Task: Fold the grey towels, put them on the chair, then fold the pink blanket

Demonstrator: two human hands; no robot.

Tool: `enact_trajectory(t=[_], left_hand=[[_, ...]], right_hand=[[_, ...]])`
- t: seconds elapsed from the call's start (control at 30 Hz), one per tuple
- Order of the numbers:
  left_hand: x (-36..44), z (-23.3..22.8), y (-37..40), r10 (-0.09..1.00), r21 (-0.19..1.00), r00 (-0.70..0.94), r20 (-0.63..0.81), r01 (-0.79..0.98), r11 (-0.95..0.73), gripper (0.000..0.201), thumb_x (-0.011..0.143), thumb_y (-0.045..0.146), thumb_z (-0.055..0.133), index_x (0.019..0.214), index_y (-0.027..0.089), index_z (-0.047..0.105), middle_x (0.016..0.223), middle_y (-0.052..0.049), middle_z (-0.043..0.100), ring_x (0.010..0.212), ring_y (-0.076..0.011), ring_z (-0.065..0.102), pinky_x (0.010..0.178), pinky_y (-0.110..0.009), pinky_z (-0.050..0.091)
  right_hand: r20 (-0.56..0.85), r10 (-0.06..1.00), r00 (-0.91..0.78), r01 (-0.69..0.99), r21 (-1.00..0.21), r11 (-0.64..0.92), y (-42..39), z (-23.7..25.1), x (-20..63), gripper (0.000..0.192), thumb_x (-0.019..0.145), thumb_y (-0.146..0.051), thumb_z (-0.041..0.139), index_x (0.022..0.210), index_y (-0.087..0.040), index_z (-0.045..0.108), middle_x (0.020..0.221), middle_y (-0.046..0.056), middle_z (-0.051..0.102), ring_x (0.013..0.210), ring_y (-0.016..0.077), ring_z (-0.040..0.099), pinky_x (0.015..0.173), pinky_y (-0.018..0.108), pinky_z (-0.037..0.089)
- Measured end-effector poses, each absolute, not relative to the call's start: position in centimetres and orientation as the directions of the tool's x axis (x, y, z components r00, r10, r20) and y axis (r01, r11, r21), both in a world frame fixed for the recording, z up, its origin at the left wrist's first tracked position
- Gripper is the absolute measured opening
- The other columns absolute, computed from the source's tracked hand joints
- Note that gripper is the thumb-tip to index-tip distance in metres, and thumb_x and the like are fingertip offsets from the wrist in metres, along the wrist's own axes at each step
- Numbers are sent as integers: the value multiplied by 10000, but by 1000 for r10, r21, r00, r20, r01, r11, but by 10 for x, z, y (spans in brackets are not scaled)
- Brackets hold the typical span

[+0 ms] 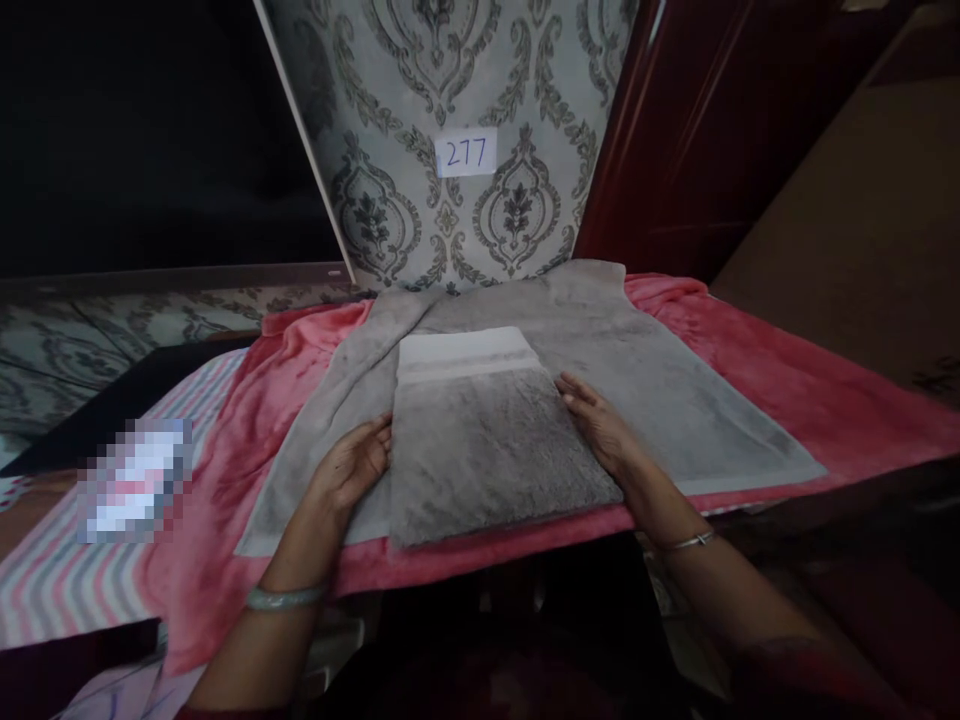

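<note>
Lying right between the two hands, the folded grey cloth sits on a larger grey cloth, itself spread over the pink blanket! Left hand at its left edge, right hand along its right, both open wide, fingers loosely bent, framing those sides.

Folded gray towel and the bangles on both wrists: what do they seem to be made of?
Folded gray towel: probably plush cotton or microfiber, matte; fuzzy pile shows. Left bangle: perhaps jade or glass, smooth, pale green. Thin right bangle: likely silver-toned metal, from its bright glint.
</note>
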State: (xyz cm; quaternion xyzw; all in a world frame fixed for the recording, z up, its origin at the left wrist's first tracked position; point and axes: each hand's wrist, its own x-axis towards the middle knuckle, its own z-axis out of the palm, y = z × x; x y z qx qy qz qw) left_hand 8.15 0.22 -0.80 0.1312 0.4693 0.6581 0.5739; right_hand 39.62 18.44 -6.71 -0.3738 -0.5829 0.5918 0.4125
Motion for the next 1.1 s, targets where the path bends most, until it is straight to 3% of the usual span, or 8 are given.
enact_trajectory(t=[0.1, 0.2, 0.4, 0.57, 0.73, 0.83, 0.97, 1.1], left_hand=[[80, -7, 11, 883, 779, -266, -388, -606, 159, 101, 775, 111, 641, 866, 118, 683, 857, -109, 763, 856, -228, 737, 846, -344, 598], [86, -1, 15, 886, 842, -304, -351, -516, 156, 171, 737, 123, 705, 908, 118, 713, 906, -99, 779, 948, -253, 736, 883, -338, 588], [101, 10, 14, 882, 879, -353, -311, -459, 126, 318, 674, 159, 799, 986, 144, 741, 985, -89, 787, 1039, -280, 724, 899, -332, 586], [99, 7, 20, 798, 818, -408, -443, -548, 174, 296, 693, 129, 761, 987, 121, 728, 970, -93, 788, 999, -270, 739, 911, -341, 594], [99, 6, 28, 747, 811, -433, -504, -534, 238, 310, 776, 148, 716, 1086, 131, 714, 993, -93, 785, 958, -251, 751, 882, -346, 614], [100, 8, 32, 771, 856, -463, -438, -477, 199, 429, 767, 132, 733, 1193, 151, 689, 1040, -89, 781, 946, -241, 755, 870, -339, 620], [102, 9, 40, 769, 890, -507, -389, -422, 172, 579, 762, 107, 734, 1326, 186, 628, 1050, -92, 780, 912, -242, 763, 850, -357, 630], [101, 13, 37, 800, 911, -488, -350, -378, 168, 692, 733, 83, 746, 1393, 209, 580, 1062, -99, 779, 935, -265, 763, 847, -387, 636]], right_hand=[[-22, 921, -388, -175, -980, -97, 187, -68, 401, 621, 765, -407, 720, 1362, -284, 608, 1476, 43, 569, 1456, 235, 405, 1248, 442, 243], [-60, 907, -417, -172, -974, -144, 187, -65, 405, 520, 737, -395, 753, 1242, -294, 684, 1432, 33, 608, 1460, 253, 398, 1245, 454, 252], [-60, 881, -470, -115, -985, -128, 184, -55, 400, 501, 756, -380, 757, 1241, -269, 696, 1364, 36, 658, 1365, 287, 514, 1211, 488, 316], [-111, 840, -532, -166, -959, -231, 188, -52, 398, 435, 764, -343, 738, 1192, -275, 717, 1182, 27, 747, 1185, 273, 654, 1178, 489, 381], [-147, 801, -580, -136, -952, -273, 200, -46, 392, 409, 783, -354, 716, 1173, -231, 723, 1166, 57, 750, 1094, 282, 690, 1161, 515, 395], [-134, 788, -601, -101, -965, -241, 205, -42, 385, 478, 792, -364, 713, 1249, -227, 689, 1213, 68, 729, 1121, 286, 674, 1152, 522, 398], [-82, 841, -534, -115, -979, -169, 205, -41, 377, 735, 724, -366, 772, 1422, -268, 563, 1395, 43, 627, 1291, 289, 566, 1173, 506, 367], [-9, 840, -543, -161, -980, -114, 203, -38, 369, 874, 642, -345, 813, 1463, -293, 519, 1487, 25, 546, 1342, 292, 507, 1163, 469, 378]])
